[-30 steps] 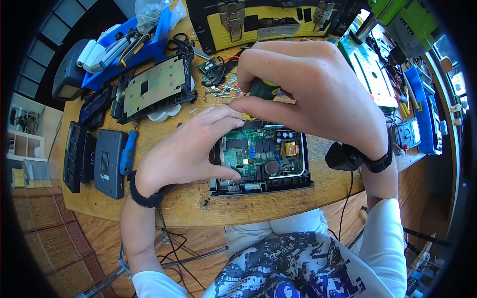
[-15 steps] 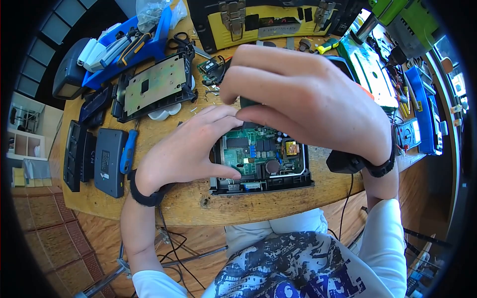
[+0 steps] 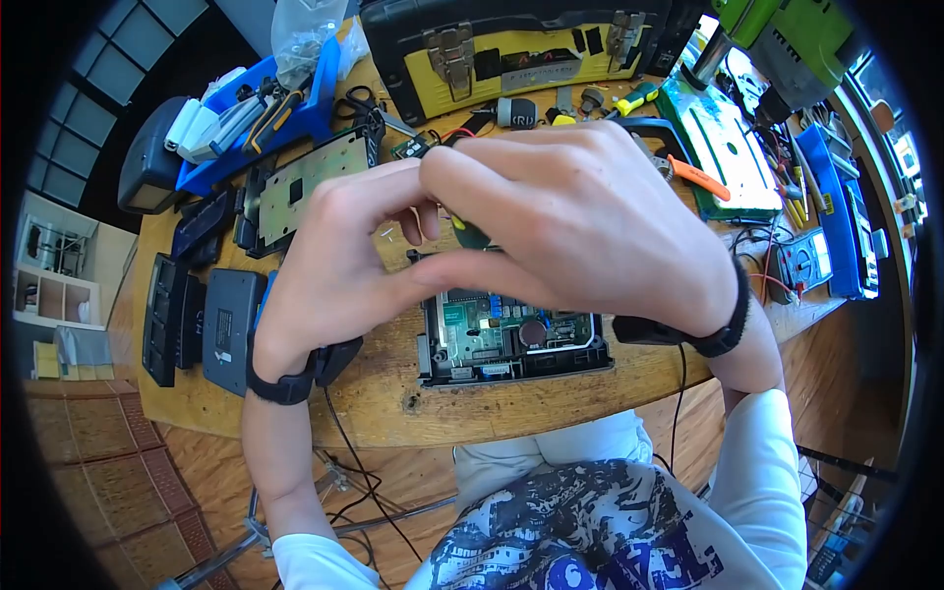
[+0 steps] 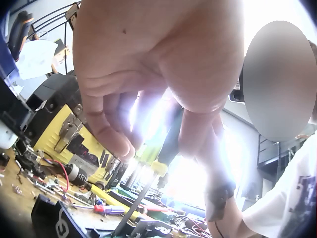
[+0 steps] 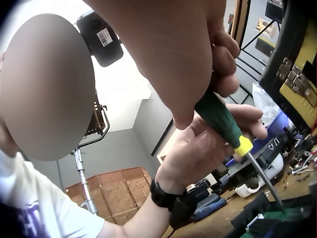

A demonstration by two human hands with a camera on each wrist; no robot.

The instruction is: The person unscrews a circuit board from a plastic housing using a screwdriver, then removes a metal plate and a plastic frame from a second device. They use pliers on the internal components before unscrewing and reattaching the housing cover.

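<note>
In the head view my right hand (image 3: 590,231) is raised over the open electronic unit, knuckles up. It grips a screwdriver (image 5: 222,121) with a dark green handle and yellow collar, whose shaft slants down to the unit in the right wrist view. My left hand (image 3: 339,261) arches beside the right, its fingers loosely bent around the space near the handle without closing on it. Below both hands lies the green circuit board (image 3: 462,339) inside a black housing (image 3: 551,371). The hands cover the far part of the board and most of the screwdriver in the head view.
A yellow and black toolbox (image 3: 536,64) stands at the back. Left are a metal-plated frame (image 3: 305,187), a grey casing (image 3: 231,320) and a blue bin (image 3: 231,162). Orange-handled pliers (image 3: 698,177), a multimeter (image 3: 806,261) and a green drill press (image 3: 787,49) are at right.
My left hand has lifted off the unit's left side and risen toward the right hand. My right hand, still gripping the screwdriver, has moved slightly left and nearer me; the head view has shifted a little.
</note>
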